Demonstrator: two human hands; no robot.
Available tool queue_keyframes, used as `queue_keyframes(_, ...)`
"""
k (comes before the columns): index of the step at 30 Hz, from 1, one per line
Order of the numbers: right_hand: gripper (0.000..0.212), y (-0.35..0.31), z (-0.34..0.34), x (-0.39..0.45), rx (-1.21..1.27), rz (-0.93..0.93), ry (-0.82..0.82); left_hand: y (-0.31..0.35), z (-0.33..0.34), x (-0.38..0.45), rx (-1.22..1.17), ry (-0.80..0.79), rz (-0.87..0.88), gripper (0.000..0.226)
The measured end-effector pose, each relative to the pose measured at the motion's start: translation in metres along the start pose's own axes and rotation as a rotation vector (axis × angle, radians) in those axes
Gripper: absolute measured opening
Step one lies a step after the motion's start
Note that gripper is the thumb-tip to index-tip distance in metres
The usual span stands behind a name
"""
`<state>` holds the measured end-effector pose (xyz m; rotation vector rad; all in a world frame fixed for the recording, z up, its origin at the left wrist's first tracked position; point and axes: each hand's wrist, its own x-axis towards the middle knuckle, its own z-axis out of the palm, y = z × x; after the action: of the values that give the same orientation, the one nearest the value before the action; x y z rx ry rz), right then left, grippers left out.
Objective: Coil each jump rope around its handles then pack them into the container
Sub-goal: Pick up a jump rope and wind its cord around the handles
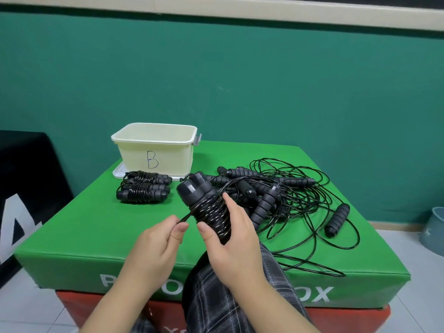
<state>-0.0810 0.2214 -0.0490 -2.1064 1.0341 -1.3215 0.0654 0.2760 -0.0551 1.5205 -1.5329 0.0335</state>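
The jump rope being wound is up in the air, in front of the cream container and nearer to the person. Its two black handles sit side by side, and shiny black cord is wrapped round them many times. The right hand grips this bundle, with the thumb on one side and the fingers curled round the other. The left hand pinches the loose end of the cord between thumb and finger, just beside the bundle.

The container is open at the top and has a blue letter B on its front wall. It stands on a white lid at the far side of the green bench.

Two wound ropes lie right in front of the container, one behind the other, touching or nearly touching.

To the right of the container is a big messy pile of unwound ropes, with black handles and thin loops of cord all mixed up. One handle lies by itself at the far right of the pile. Some loops hang over the bench's near edge.

Far right of the container, a grey pot stands on the floor. A checked sleeve shows under the right hand.
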Motion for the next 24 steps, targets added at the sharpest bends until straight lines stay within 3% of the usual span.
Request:
queue_keyframes(4, 0.077, -0.001, -0.002, -0.002, 0.048, -0.017, -0.098, -0.015, 0.001, 0.002, -0.183, 0.025, -0.115, 0.07)
queue_keyframes(7, 0.074, -0.001, -0.005, -0.002, 0.136, 0.014, -0.16, -0.021, 0.004, 0.003, -0.377, -0.019, -0.151, 0.06)
queue_keyframes(10, 0.07, 0.001, -0.006, 0.001, 0.206, 0.019, -0.236, -0.02, 0.011, -0.001, -0.589, -0.102, -0.223, 0.074)
queue_keyframes(14, 0.068, 0.006, -0.004, 0.003, 0.208, 0.026, -0.306, -0.012, 0.01, 0.0, -0.625, -0.113, -0.237, 0.081)
queue_keyframes(17, 0.073, 0.005, 0.001, 0.001, 0.083, -0.077, -0.138, 0.001, 0.005, 0.003, -0.585, -0.012, -0.243, 0.07)
queue_keyframes(19, 0.049, 0.007, 0.005, 0.0, 0.024, -0.261, 0.06, 0.01, 0.003, 0.005, -0.513, 0.054, -0.224, 0.061)
queue_keyframes(21, 0.029, 0.009, 0.007, 0.001, 0.0, -0.394, 0.151, 0.013, 0.002, 0.005, -0.41, 0.12, -0.212, 0.066)
queue_keyframes(24, 0.023, 0.011, 0.007, 0.003, 0.005, -0.453, 0.177, 0.006, 0.001, 0.006, -0.294, 0.172, -0.187, 0.063)
